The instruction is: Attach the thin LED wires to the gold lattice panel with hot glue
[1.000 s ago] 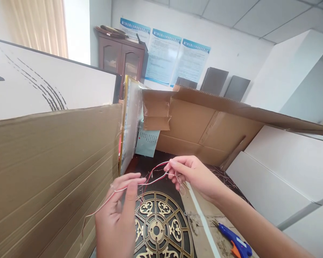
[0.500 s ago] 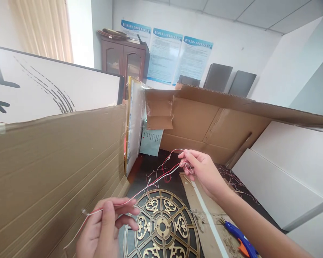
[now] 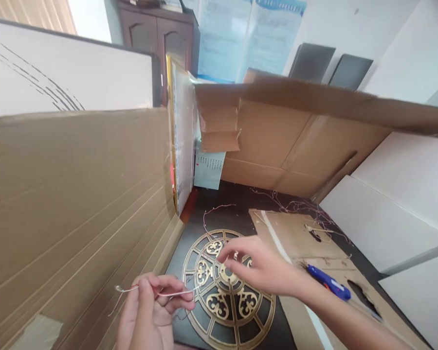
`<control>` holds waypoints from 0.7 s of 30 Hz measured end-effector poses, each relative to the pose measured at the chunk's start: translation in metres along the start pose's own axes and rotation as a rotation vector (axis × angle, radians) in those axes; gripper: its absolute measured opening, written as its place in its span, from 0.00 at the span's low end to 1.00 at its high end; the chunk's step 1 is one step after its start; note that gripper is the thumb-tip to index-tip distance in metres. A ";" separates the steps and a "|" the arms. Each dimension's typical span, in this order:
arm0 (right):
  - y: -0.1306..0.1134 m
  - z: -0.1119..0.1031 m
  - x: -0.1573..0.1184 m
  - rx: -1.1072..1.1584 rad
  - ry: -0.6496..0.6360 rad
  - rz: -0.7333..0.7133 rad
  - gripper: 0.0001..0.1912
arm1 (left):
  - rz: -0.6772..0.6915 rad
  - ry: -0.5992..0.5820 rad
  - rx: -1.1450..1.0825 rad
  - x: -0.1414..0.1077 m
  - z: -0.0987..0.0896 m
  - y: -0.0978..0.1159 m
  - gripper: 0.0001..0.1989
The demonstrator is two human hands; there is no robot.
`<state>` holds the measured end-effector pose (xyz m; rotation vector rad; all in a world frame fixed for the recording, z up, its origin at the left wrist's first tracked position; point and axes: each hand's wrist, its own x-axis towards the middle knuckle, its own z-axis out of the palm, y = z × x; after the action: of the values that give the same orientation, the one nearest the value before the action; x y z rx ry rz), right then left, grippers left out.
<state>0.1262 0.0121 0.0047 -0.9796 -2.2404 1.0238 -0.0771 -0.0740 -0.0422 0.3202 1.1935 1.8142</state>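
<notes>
My left hand (image 3: 155,301), low in the view, pinches a thin red and white wire (image 3: 175,293) between thumb and fingers. A small clear connector (image 3: 118,288) tips the wire's end left of the thumb. Over the round gold-and-black openwork disc (image 3: 219,305) is my right hand (image 3: 253,262). Its fingers curve forward with a gap between thumb and index finger, and I see nothing held in them. The right hand covers part of the disc's middle and right side. A fine reddish wire (image 3: 205,221) lies at the disc's far edge.
A blue glue gun (image 3: 328,282) lies on a flat cardboard sheet (image 3: 292,233) at the right. Tangled thin wires (image 3: 306,209) rest behind it on the dark table (image 3: 237,194). Cardboard walls (image 3: 76,194) and white boxes (image 3: 394,209) border the space.
My right hand has let go of the wire and come down and nearer, over the disc. The wire no longer stretches between both hands. The view has tilted downward.
</notes>
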 end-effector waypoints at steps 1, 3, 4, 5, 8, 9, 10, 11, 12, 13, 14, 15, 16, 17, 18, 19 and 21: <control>0.006 0.014 -0.007 -0.072 -0.106 -0.058 0.15 | -0.015 -0.002 0.012 0.000 -0.003 -0.003 0.38; 0.020 0.042 -0.017 -0.115 -0.237 -0.115 0.26 | -0.029 -0.005 0.044 0.000 -0.009 -0.011 0.38; 0.028 0.055 -0.021 -0.113 -0.246 -0.106 0.29 | -0.035 -0.008 0.061 0.000 -0.013 -0.015 0.37; 0.034 0.068 -0.024 -0.109 -0.232 -0.087 0.31 | -0.046 -0.020 0.073 -0.001 -0.018 -0.019 0.37; 0.046 0.096 -0.028 -0.078 -0.177 -0.090 0.31 | -0.182 -0.174 0.038 -0.005 -0.031 -0.024 0.33; 0.047 0.102 -0.029 -0.067 -0.176 -0.129 0.28 | -0.274 -0.255 0.003 -0.007 -0.033 -0.023 0.30; 0.048 0.107 -0.029 -0.057 -0.185 -0.186 0.25 | -0.372 -0.330 -0.042 -0.010 -0.034 -0.019 0.27; 0.047 0.111 -0.029 -0.043 -0.194 -0.252 0.20 | -0.460 -0.382 -0.092 -0.011 -0.033 -0.014 0.22; 0.046 0.113 -0.030 -0.018 -0.202 -0.315 0.15 | -0.521 -0.397 -0.139 -0.013 -0.031 -0.008 0.17; 0.044 0.115 -0.031 0.019 -0.211 -0.365 0.11 | -0.546 -0.379 -0.182 -0.013 -0.027 -0.002 0.14; 0.042 0.116 -0.033 0.062 -0.213 -0.395 0.10 | -0.540 -0.341 -0.207 -0.012 -0.022 0.004 0.12; 0.040 0.116 -0.035 0.101 -0.208 -0.398 0.11 | -0.521 -0.299 -0.211 -0.011 -0.017 0.008 0.11; 0.038 0.116 -0.038 0.128 -0.196 -0.376 0.12 | -0.480 -0.250 -0.198 -0.009 -0.013 0.011 0.10; 0.036 0.115 -0.041 0.136 -0.176 -0.333 0.14 | -0.428 -0.191 -0.166 -0.006 -0.011 0.010 0.10; 0.034 0.113 -0.044 0.123 -0.148 -0.280 0.17 | -0.370 -0.133 -0.119 -0.004 -0.011 0.007 0.14; 0.032 0.111 -0.047 0.094 -0.113 -0.224 0.19 | -0.311 -0.084 -0.060 -0.003 -0.012 0.002 0.22; 0.029 0.107 -0.053 -0.001 -0.033 -0.105 0.20 | -0.259 -0.074 0.092 -0.003 -0.020 -0.013 0.38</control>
<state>0.1000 -0.0624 -0.0888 -0.8420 -2.2926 0.9999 -0.0814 -0.0865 -0.0622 0.2691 1.2096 1.5150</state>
